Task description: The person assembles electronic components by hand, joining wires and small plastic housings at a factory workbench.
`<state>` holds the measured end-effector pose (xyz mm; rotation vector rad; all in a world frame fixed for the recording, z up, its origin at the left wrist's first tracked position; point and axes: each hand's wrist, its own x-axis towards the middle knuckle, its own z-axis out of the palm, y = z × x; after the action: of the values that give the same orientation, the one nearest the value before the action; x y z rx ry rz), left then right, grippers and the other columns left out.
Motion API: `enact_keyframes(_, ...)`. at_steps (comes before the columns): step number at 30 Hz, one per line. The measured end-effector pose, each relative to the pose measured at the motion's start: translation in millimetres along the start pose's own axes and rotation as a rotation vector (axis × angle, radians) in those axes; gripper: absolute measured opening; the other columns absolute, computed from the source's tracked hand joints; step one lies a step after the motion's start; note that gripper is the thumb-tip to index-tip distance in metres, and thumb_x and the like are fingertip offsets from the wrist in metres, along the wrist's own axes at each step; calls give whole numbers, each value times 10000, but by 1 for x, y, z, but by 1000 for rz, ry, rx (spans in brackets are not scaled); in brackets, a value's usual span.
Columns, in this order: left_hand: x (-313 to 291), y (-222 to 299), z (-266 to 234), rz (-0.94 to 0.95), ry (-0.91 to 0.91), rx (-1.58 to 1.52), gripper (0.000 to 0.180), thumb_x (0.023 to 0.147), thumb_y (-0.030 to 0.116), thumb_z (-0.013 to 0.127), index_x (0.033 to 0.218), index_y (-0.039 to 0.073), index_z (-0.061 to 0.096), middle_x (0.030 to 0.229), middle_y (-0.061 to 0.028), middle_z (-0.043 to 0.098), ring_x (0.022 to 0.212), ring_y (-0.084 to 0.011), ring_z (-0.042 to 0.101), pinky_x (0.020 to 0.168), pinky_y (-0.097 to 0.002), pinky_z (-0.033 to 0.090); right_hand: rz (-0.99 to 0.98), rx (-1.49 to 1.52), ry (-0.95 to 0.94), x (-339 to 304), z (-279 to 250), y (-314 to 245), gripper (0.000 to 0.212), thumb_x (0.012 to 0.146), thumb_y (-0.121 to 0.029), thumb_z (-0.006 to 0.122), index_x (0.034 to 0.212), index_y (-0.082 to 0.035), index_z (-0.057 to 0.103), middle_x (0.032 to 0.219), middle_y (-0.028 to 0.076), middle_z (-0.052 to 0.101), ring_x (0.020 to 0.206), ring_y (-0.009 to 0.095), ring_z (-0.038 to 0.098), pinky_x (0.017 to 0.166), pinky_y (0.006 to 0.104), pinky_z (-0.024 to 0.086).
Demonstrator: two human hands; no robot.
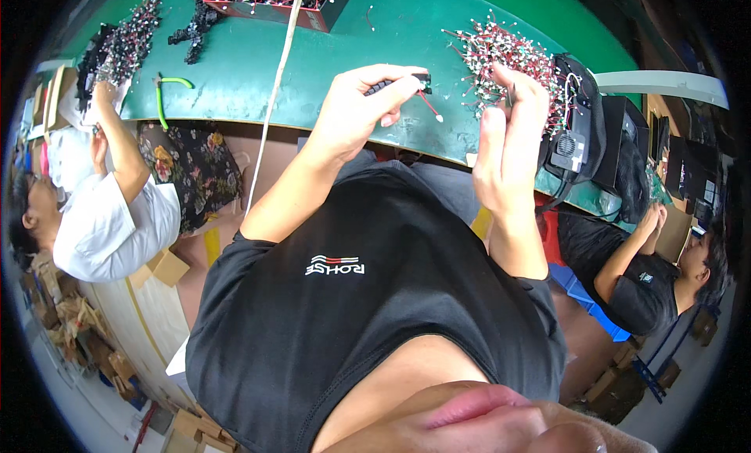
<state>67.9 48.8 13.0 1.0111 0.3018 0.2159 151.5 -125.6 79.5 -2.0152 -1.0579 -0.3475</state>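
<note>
My left hand (356, 113) is closed over the green table, its thumb and fingers pinching a small black ribbed strip (379, 87). A short red wire (428, 102) with a whitish tip sticks out by the strip's end. My right hand (512, 136) is raised beside a heap of short red wires with white tips (501, 50). Its thumb and forefinger are apart, and I make out nothing held between them. Part of the heap is hidden behind this hand.
A red box (313, 19) of similar wires stands at the far edge. Green-handled pliers (162, 97) lie left on the table (235, 85). A pale cord (274, 93) hangs in front. Black equipment (583, 132) stands right. Co-workers sit on both sides.
</note>
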Motion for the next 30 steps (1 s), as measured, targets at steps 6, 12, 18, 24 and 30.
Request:
enact_keyframes(6, -1, 4, -5, 29, -26, -33, 244, 965, 74, 632, 1175, -43, 677, 774, -26, 603, 657, -65, 496, 555, -217, 385, 599, 712, -425, -23, 11, 4, 232, 1002, -58, 515, 1184, 33, 628, 991, 99, 542, 765, 142, 619, 627, 265, 512)
enact_keyframes(12, -2, 8, 2, 141, 88, 105, 177, 904, 56, 697, 1059, -18, 741, 797, -13, 667, 642, -55, 538, 589, -197, 417, 762, 753, -428, -23, 9, -11, 252, 1050, -170, 498, 1132, -20, 683, 554, -89, 431, 501, 11, 456, 445, 187, 330)
enact_keyframes(18, -4, 5, 3, 284, 147, 339, 161, 882, 38, 708, 1032, 1, 753, 853, -10, 695, 769, -46, 594, 669, -190, 452, 717, 1066, -381, -22, 16, -3, 254, 1043, -126, 483, 1170, 5, 660, 624, -74, 433, 520, 15, 318, 496, 193, 244)
enact_keyframes(24, -4, 7, 4, 297, 166, 365, 170, 879, 37, 709, 1041, 9, 754, 873, -23, 692, 768, -58, 599, 670, -202, 456, 753, 972, -381, -20, 15, -9, 299, 1038, -148, 470, 1212, 15, 649, 615, -85, 397, 527, 9, 309, 507, 195, 241)
enact_keyframes(30, -5, 11, 4, 329, 155, 433, 173, 871, 34, 710, 1037, 8, 752, 867, -32, 685, 778, -72, 608, 677, -211, 462, 735, 1009, -387, -20, 16, -3, 270, 1036, -119, 502, 1220, 4, 656, 654, -69, 461, 556, 13, 361, 518, 189, 283)
